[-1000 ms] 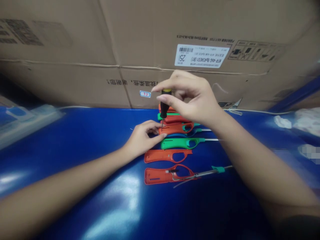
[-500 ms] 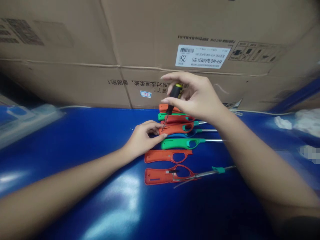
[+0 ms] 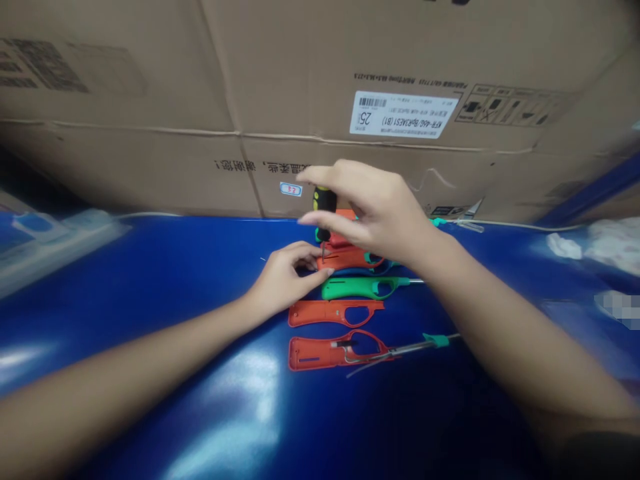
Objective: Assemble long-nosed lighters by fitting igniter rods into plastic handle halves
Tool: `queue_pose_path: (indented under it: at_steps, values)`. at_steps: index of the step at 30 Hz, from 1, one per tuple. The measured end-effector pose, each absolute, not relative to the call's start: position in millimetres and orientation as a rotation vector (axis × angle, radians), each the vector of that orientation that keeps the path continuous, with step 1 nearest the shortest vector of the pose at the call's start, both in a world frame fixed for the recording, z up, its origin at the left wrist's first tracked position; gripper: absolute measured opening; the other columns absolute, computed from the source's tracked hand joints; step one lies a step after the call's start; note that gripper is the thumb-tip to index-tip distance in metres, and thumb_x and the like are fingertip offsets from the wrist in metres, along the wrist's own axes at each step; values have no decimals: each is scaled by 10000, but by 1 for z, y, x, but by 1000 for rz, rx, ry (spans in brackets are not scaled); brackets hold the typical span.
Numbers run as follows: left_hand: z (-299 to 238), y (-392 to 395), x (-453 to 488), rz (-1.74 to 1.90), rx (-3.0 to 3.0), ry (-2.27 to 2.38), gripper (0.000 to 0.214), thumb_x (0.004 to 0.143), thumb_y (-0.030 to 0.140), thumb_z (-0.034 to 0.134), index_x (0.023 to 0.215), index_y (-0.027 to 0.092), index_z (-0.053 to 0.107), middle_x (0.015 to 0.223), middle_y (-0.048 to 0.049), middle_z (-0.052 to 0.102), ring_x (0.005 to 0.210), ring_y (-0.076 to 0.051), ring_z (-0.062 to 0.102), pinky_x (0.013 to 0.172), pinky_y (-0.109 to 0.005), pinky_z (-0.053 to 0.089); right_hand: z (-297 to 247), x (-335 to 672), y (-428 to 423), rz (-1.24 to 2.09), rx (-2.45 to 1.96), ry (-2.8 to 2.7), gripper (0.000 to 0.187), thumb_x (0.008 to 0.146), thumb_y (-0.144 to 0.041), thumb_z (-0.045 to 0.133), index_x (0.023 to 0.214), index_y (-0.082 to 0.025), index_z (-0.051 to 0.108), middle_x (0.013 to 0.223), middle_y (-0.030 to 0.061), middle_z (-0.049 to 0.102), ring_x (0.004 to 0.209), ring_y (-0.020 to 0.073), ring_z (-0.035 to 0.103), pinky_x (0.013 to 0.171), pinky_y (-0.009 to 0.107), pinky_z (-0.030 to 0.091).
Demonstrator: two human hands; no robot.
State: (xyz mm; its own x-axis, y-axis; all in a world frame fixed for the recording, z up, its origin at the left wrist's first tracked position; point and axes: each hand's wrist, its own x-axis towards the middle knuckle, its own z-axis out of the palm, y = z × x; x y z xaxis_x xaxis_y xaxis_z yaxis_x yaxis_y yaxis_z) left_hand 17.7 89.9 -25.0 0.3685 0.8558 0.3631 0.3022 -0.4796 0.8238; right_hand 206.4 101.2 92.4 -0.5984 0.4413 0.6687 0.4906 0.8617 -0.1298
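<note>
Right hand (image 3: pixel 380 213) grips the screwdriver (image 3: pixel 324 215) by its black handle, thumb and fingers closed round it. Half a second ago the tool was tilted, yellow cap leaning toward the cardboard; now it stands close to upright and sits lower, its tip down on the near-left end of the orange lighter shell (image 3: pixel 350 258). A second ago it was upright as well, so I read this as one swing off the spot and back on. My judgement: the driver is reseated on a fastener at the shell's butt end, and the driving step is under way, not finished. I cannot see the screw itself; too small.

Left hand (image 3: pixel 285 277) has not shifted across the three pictures. It lies palm down, fingers curled and pressed on the left end of the same shell, pinning it to the desk; it holds nothing.

That shell lies mid-desk, toward the far edge, third or so in a stack-like row of lighter bodies running from far to near. Just nearer is a green lighter (image 3: pixel 367 288) with a metal nozzle pointing right, then an open orange half-shell (image 3: pixel 335 312), then a second open orange half-shell with tube and wire (image 3: pixel 345 351) exposed, nearest to me.

Surface: glossy blue desk (image 3: pixel 175 287), strong glare at the near-left. Along the far edge stands a large cardboard carton (image 3: pixel 250 100) bearing a white barcode label (image 3: pixel 403 114). Pale, blurred items sit at the far-left and far-right corners; I cannot identify them.
</note>
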Motion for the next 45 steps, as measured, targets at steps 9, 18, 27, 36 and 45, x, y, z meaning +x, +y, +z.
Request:
queue_pose_path:
  at_steps: [9, 18, 27, 36, 45]
  values:
    - [-26, 89, 18, 1065, 1967, 992, 221, 831, 291, 750, 989, 141, 716, 923, -52, 670, 769, -144, 630, 736, -308, 536, 91, 208, 107, -119, -660, -2156, 275, 958, -405, 630, 1069, -177, 737, 877, 15, 690, 754, 129, 632, 738, 283, 533]
    - [-26, 90, 17, 1063, 1964, 974, 214, 829, 305, 767, 975, 154, 725, 912, -45, 663, 774, -149, 638, 739, -311, 549, 85, 207, 110, -2, -576, -2115, 268, 964, -412, 623, 1066, -180, 713, 924, 18, 660, 754, 113, 610, 699, 261, 537]
    - [-26, 91, 17, 1067, 1958, 963, 222, 826, 313, 772, 974, 150, 737, 904, -45, 660, 761, -144, 637, 726, -305, 551, 88, 212, 112, 18, -558, -2185, 257, 1035, -338, 484, 1083, -202, 697, 978, 26, 655, 763, 118, 616, 722, 280, 521]
    - [-27, 92, 17, 1073, 1931, 947, 242, 820, 320, 779, 986, 148, 741, 900, -47, 658, 757, -143, 638, 725, -308, 558, 91, 212, 108, 103, -644, -2269, 288, 1027, -305, 453, 1236, -229, 636, 1182, 63, 635, 882, 155, 646, 734, 293, 561]
    - [-22, 91, 18, 1064, 1966, 981, 224, 820, 303, 776, 974, 143, 746, 884, -40, 654, 744, -138, 628, 703, -294, 535, 82, 202, 107, -39, -725, -2145, 251, 952, -369, 597, 1118, -199, 676, 1078, 68, 655, 879, 188, 623, 771, 334, 553]
